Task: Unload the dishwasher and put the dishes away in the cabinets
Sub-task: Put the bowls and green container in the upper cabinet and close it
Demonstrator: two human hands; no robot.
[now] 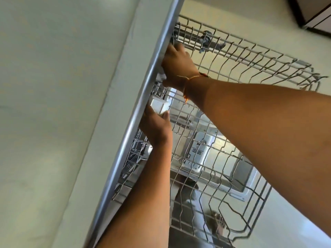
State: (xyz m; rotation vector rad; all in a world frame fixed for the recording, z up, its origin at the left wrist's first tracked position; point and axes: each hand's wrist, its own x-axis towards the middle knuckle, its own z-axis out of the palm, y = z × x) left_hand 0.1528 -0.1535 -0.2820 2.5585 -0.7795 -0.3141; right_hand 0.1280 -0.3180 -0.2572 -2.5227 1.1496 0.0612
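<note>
**Both hands deep in the pulled-out rack**

The view looks steeply down along the edge of a pale surface point(53, 86), trimmed with a metal edge point(143, 97). Just beside that edge, the wire rack point(250, 57) of the dishwasher stands pulled out. Most of its tines hold nothing. Through the wires the dishwasher door point(204, 149) shows below, lying open with its inner panel facing up.

The left hand point(155, 127) reaches in from the bottom of the view. Its grip is clamped on a small white square dish point(158, 106), with the thumb lying along the dish's near side. The dish sits at the back of the rack, right against the metal edge. Whether it still rests on the wires cannot be told.

The right hand point(176, 67), with a thread bracelet point(193, 78) at the wrist, reaches farther along the same back side of the rack. Its fingers bend in under the metal edge, and a white piece point(161, 76) shows just beside the palm. Whether that grip is clamped on anything cannot be told, since the fingertips are hidden.

A bare foot point(219, 224) stands on the pale floor point(286, 221) below the rack.
</note>
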